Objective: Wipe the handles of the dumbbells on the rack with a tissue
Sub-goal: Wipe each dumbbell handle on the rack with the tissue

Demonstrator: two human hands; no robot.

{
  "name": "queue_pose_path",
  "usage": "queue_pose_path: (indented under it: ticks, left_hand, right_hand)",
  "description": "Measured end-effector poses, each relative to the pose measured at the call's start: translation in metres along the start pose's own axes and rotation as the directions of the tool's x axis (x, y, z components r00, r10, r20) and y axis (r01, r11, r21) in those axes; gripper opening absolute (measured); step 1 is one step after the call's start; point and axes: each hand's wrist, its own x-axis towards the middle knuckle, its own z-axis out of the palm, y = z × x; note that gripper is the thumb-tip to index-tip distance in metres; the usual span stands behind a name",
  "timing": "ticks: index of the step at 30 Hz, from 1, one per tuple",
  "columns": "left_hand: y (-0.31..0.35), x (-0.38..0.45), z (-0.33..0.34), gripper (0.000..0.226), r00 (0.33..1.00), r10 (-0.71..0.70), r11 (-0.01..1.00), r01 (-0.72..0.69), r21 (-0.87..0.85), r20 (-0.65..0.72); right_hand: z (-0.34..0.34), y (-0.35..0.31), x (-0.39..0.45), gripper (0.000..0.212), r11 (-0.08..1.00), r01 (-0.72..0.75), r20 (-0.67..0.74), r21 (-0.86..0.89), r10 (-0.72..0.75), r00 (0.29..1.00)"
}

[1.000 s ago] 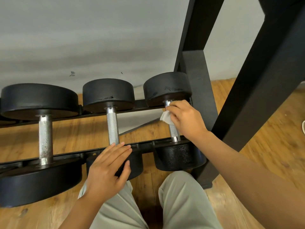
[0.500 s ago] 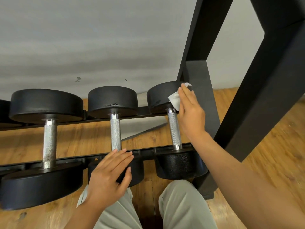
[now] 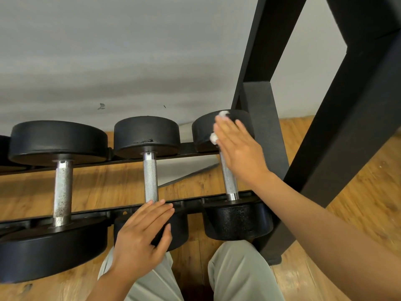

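Note:
Three black dumbbells with silver knurled handles lie across the black rack rails (image 3: 191,203). My right hand (image 3: 236,148) has its fingers straight and presses a white tissue (image 3: 213,137) flat against the far head of the right dumbbell (image 3: 230,183). Bits of tissue show at my fingertips and beside my palm. My left hand (image 3: 141,237) rests flat, fingers straight, on the near head of the middle dumbbell (image 3: 150,177). The left dumbbell (image 3: 62,190) has a speckled, worn handle.
A thick black rack upright (image 3: 351,131) slants down on the right, with a second post (image 3: 262,127) behind the right dumbbell. A grey wall stands behind and a wooden floor (image 3: 358,203) lies below. My knees in grey trousers (image 3: 238,274) sit under the rack.
My right hand left the right dumbbell's handle, moved up to its far head and opened flat on the tissue. My left hand has stayed on the middle dumbbell.

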Motion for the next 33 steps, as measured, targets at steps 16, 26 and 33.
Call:
queue_pose_path:
  ticks: [16, 26, 33]
  left_hand:
    - [-0.001, 0.000, 0.001, 0.038, 1.000, 0.009, 1.000, -0.009, 0.005, -0.029]
    - [-0.001, 0.000, 0.001, 0.040, 1.000, 0.012, 1.000, -0.012, 0.026, -0.020]
    - [-0.001, 0.000, 0.001, 0.045, 1.000, 0.009, 0.999, -0.008, 0.031, -0.014]
  right_hand:
    - [-0.014, 0.005, 0.014, 0.036, 0.848, -0.485, -0.007, 0.212, 0.498, 0.867]
    - [-0.017, -0.001, 0.016, 0.048, 0.926, -0.207, 0.066, 0.316, 0.196, 0.978]
    - [-0.011, 0.004, 0.017, 0.056, 0.957, -0.214, 0.151, 0.194, 0.186, 0.971]
